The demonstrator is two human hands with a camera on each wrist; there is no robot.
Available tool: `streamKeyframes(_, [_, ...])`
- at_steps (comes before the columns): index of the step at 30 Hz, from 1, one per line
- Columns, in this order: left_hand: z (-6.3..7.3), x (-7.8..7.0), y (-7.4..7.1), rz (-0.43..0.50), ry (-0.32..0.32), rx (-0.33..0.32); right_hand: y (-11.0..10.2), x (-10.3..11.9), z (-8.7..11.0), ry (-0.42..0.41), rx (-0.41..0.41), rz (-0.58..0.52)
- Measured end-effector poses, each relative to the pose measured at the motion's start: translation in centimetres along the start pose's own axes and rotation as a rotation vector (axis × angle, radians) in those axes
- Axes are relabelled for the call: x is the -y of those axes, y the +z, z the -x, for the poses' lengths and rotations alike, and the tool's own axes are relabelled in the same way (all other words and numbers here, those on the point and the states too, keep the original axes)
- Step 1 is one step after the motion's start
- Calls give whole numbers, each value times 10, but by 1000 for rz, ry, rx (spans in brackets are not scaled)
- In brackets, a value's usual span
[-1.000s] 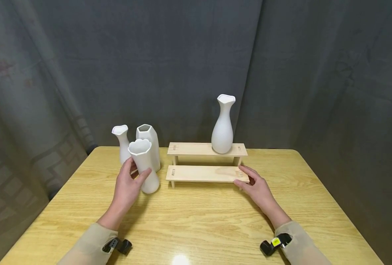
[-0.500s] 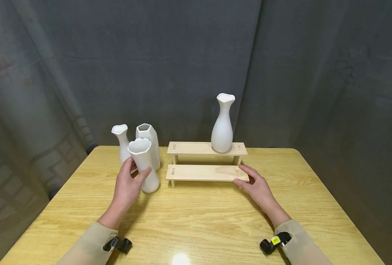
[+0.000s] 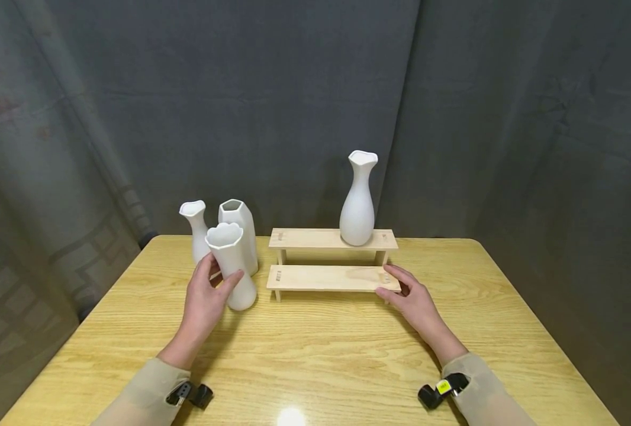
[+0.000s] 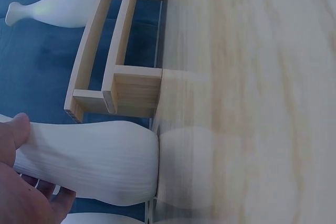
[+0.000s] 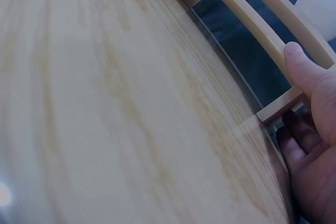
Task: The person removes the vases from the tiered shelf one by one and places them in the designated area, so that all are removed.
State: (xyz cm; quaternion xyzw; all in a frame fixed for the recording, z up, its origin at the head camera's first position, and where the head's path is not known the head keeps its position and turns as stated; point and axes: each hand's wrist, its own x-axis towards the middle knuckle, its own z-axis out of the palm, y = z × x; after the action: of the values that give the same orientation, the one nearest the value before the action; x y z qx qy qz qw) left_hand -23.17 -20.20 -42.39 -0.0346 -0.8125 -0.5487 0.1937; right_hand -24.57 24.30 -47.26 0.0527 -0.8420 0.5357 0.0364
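Note:
My left hand (image 3: 208,299) holds a white vase (image 3: 234,266) with a scalloped rim, thumb on the near side and fingers behind it. In the left wrist view this vase (image 4: 100,161) stands with its base at the tabletop. Behind it are a slim flared-neck white vase (image 3: 198,234) and a faceted white vase (image 3: 247,236). My right hand (image 3: 414,299) grips the right end of the lower step of a two-tier wooden stand (image 3: 326,278); the right wrist view has its thumb along the board's edge. A tall bottle-shaped white vase (image 3: 357,216) stands on the right of the upper step.
A light wood-grain table (image 3: 315,355) carries everything. Grey curtains (image 3: 262,106) hang close behind its back edge and along both sides. Small black cameras (image 3: 200,395) are strapped over both sleeves.

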Motion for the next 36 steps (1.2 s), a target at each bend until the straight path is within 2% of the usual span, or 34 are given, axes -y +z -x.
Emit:
streamKeyframes(7, [0, -6, -5, 48, 20, -32, 1, -1, 1, -3, 7, -11])
streamKeyframes(14, [-3, -33, -15, 45, 74, -95, 1, 0, 1, -8, 4, -17])
streamKeyframes(17, [-6, -46, -17, -6, 138, -144, 0, 0, 1, -9, 4, -22])
streamKeyframes(21, [-9, -63, -16, -104, 261, -222, -1, 1, 1, -10, 7, -25])
streamKeyframes(25, [-12, -81, -8, -150, 388, -257, -1, 0, 1, -7, 8, -22])
streamKeyframes(30, [-16, -104, 11, -133, 544, -231, 0, -1, 1, -7, 7, -21])
streamKeyframes(33, [-20, -115, 24, -118, 581, -200, 2, -2, 1, -12, 9, -29])
streamKeyframes(36, [-24, -124, 38, -98, 578, -162, 3, -4, 0, -16, 9, -36])
